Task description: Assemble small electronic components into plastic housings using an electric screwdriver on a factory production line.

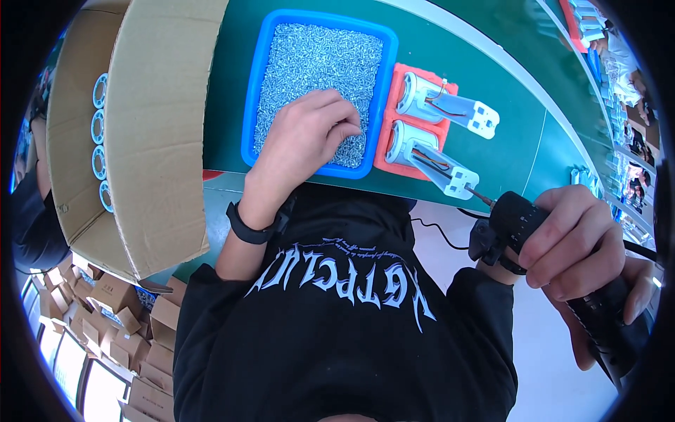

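My left hand [309, 133] rests in a blue tray [249, 105] filled with small silver screws [316, 56], fingers curled as if pinching some; whether it holds any I cannot tell. My right hand [587, 246] grips a black electric screwdriver [555, 253], its bit tip touching the white end of the nearer grey motor part [429, 155]. A second grey motor part [439, 102] lies just beyond it. Both sit in an orange holder [394, 151] to the right of the tray, on a green work table [506, 91].
A large open cardboard box [155, 126] with pale blue rings [98, 126] along its side stands at the left. Small cardboard boxes [126, 316] are piled on the floor at lower left. Other workstations run along the right edge.
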Action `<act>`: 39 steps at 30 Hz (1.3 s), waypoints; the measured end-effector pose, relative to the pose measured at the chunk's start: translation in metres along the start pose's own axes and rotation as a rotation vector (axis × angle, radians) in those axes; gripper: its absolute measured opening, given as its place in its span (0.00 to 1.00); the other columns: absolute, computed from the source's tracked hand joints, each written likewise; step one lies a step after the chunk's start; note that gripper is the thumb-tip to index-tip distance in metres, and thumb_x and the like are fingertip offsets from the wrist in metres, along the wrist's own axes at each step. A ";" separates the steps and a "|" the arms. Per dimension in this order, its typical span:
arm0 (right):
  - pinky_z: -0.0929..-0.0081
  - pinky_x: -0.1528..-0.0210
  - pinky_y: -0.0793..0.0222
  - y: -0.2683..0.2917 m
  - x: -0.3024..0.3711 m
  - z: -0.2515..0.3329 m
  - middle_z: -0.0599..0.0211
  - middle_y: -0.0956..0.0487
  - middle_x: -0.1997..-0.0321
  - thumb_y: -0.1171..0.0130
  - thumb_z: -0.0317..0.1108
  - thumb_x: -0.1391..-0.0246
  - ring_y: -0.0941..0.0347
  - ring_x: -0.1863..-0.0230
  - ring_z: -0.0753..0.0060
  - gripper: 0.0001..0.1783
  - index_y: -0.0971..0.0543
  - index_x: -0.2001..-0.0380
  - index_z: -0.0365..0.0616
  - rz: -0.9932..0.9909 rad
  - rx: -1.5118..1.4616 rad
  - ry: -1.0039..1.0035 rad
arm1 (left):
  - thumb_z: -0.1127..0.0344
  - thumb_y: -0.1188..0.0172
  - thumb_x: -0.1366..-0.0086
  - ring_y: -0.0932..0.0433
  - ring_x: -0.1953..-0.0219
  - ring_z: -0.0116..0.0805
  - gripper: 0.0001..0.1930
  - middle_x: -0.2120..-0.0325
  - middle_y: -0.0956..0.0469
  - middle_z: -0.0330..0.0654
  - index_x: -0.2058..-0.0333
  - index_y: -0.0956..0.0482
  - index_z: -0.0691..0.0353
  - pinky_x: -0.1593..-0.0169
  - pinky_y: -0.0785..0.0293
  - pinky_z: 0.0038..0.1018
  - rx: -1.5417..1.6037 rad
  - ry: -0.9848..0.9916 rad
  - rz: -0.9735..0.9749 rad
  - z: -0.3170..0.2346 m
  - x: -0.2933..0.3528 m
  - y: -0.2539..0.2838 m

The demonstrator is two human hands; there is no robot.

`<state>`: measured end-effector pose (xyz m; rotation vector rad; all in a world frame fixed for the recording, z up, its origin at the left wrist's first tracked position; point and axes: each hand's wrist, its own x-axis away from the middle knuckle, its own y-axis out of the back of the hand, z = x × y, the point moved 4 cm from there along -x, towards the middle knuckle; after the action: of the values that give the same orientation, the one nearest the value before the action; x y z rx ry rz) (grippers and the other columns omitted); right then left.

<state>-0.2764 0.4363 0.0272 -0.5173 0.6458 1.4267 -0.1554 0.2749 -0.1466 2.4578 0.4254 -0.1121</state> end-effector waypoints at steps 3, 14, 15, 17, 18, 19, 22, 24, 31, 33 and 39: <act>0.82 0.79 0.25 0.002 0.001 -0.002 0.65 0.25 0.76 0.35 0.61 0.57 0.24 0.82 0.74 0.40 0.34 0.49 0.47 -0.003 -0.034 0.029 | 0.74 0.37 0.51 0.24 0.70 0.40 0.04 0.75 0.23 0.40 0.75 0.22 0.61 0.66 0.27 0.31 0.121 0.065 -0.056 -0.005 -0.002 -0.001; 0.81 0.79 0.24 0.011 0.007 -0.008 0.65 0.25 0.76 0.34 0.59 0.57 0.24 0.82 0.74 0.39 0.34 0.50 0.45 0.016 -0.110 0.031 | 0.77 0.38 0.51 0.22 0.71 0.40 0.05 0.74 0.22 0.40 0.74 0.23 0.61 0.63 0.27 0.30 0.379 -0.132 -0.153 -0.033 -0.010 -0.046; 0.82 0.80 0.24 0.012 0.009 -0.008 0.65 0.25 0.76 0.34 0.59 0.57 0.24 0.83 0.74 0.39 0.34 0.50 0.45 -0.002 -0.118 0.039 | 0.79 0.38 0.50 0.22 0.69 0.39 0.06 0.73 0.21 0.40 0.74 0.24 0.62 0.62 0.27 0.29 0.380 -0.108 -0.133 -0.031 -0.010 -0.049; 0.83 0.80 0.25 0.013 0.010 -0.006 0.66 0.25 0.77 0.34 0.59 0.58 0.24 0.83 0.74 0.38 0.33 0.52 0.45 -0.022 -0.112 0.046 | 0.80 0.39 0.50 0.21 0.67 0.38 0.06 0.72 0.21 0.40 0.73 0.24 0.62 0.61 0.27 0.28 0.381 -0.090 -0.110 -0.029 -0.009 -0.054; 0.83 0.81 0.25 0.013 0.010 -0.005 0.66 0.25 0.78 0.33 0.60 0.59 0.25 0.84 0.75 0.37 0.32 0.54 0.45 -0.040 -0.111 0.053 | 0.80 0.39 0.49 0.21 0.67 0.39 0.06 0.72 0.21 0.41 0.73 0.24 0.62 0.61 0.27 0.29 0.376 -0.077 -0.097 -0.029 -0.009 -0.055; 0.84 0.81 0.25 0.013 0.009 -0.004 0.67 0.25 0.78 0.33 0.60 0.59 0.25 0.84 0.75 0.36 0.30 0.56 0.45 -0.055 -0.114 0.064 | 0.80 0.40 0.49 0.21 0.67 0.39 0.06 0.71 0.21 0.41 0.73 0.25 0.62 0.61 0.27 0.29 0.368 -0.064 -0.088 -0.029 -0.009 -0.055; 0.86 0.82 0.25 0.023 0.019 0.036 0.70 0.25 0.80 0.32 0.61 0.61 0.26 0.86 0.78 0.33 0.27 0.62 0.46 -0.218 -0.154 0.178 | 0.79 0.40 0.48 0.22 0.69 0.40 0.06 0.72 0.21 0.41 0.72 0.25 0.61 0.62 0.28 0.30 0.351 -0.088 -0.113 -0.030 -0.010 -0.055; 0.87 0.82 0.25 0.029 0.021 0.054 0.72 0.25 0.81 0.32 0.61 0.62 0.27 0.86 0.79 0.31 0.26 0.65 0.47 -0.298 -0.168 0.234 | 0.77 0.40 0.48 0.23 0.72 0.41 0.07 0.74 0.22 0.40 0.70 0.23 0.60 0.65 0.28 0.31 0.334 -0.151 -0.187 -0.032 -0.011 -0.053; 0.73 0.76 0.26 0.044 0.016 0.089 0.73 0.31 0.78 0.45 0.65 0.53 0.29 0.80 0.75 0.37 0.31 0.53 0.46 -0.485 0.172 0.329 | 0.78 0.39 0.47 0.21 0.69 0.36 0.07 0.71 0.20 0.42 0.68 0.20 0.62 0.64 0.27 0.27 0.361 -0.115 -0.280 -0.035 -0.023 -0.029; 0.70 0.75 0.26 0.049 0.013 0.094 0.73 0.32 0.76 0.49 0.67 0.51 0.30 0.79 0.73 0.38 0.33 0.49 0.46 -0.539 0.261 0.354 | 0.78 0.39 0.46 0.21 0.67 0.34 0.07 0.70 0.20 0.42 0.67 0.20 0.64 0.63 0.27 0.25 0.375 -0.092 -0.272 -0.035 -0.030 -0.025; 0.79 0.78 0.26 0.066 0.008 0.086 0.77 0.29 0.80 0.40 0.65 0.59 0.29 0.82 0.79 0.31 0.29 0.66 0.48 -0.467 0.169 0.279 | 0.78 0.39 0.47 0.21 0.69 0.30 0.07 0.72 0.20 0.41 0.68 0.19 0.64 0.65 0.26 0.23 0.707 -0.014 -0.159 -0.040 -0.049 -0.032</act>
<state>-0.3337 0.5062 0.0882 -0.6879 0.7984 0.8604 -0.2133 0.3095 -0.1242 3.1033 0.6626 -0.4054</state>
